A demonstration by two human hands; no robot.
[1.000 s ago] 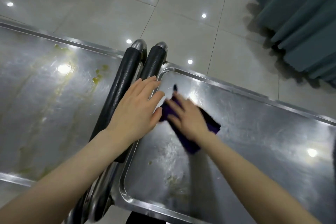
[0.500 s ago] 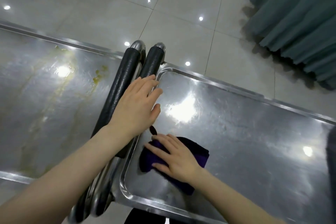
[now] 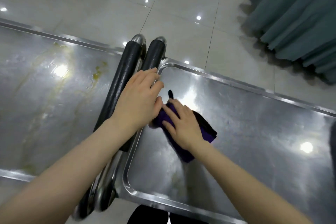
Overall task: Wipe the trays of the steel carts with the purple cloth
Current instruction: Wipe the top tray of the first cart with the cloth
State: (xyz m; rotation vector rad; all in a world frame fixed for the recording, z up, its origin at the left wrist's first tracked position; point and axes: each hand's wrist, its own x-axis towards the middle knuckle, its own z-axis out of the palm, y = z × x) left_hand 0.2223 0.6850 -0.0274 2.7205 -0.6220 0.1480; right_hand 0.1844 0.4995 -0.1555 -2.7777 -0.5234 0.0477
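Observation:
Two steel carts stand side by side. The right cart's tray (image 3: 254, 132) is shiny, with faint smears near its front left corner. My right hand (image 3: 181, 123) lies flat with spread fingers on the folded purple cloth (image 3: 207, 132), pressing it onto the left part of that tray. My left hand (image 3: 138, 100) rests with straight fingers on the right cart's black foam handle (image 3: 153, 54) and the tray's left rim. The left cart's tray (image 3: 45, 96) carries yellowish streaks and crumbs.
The left cart's black handle (image 3: 125, 71) lies right beside the other handle. Glossy tiled floor (image 3: 181, 14) lies beyond the carts. A teal pleated table skirt (image 3: 300, 14) hangs at the far right. Dark clothing (image 3: 149, 214) shows at the bottom edge.
My right hand slid the cloth toward the tray's near left corner, then back up toward the left rim beside my left hand. My left hand stayed on the handle.

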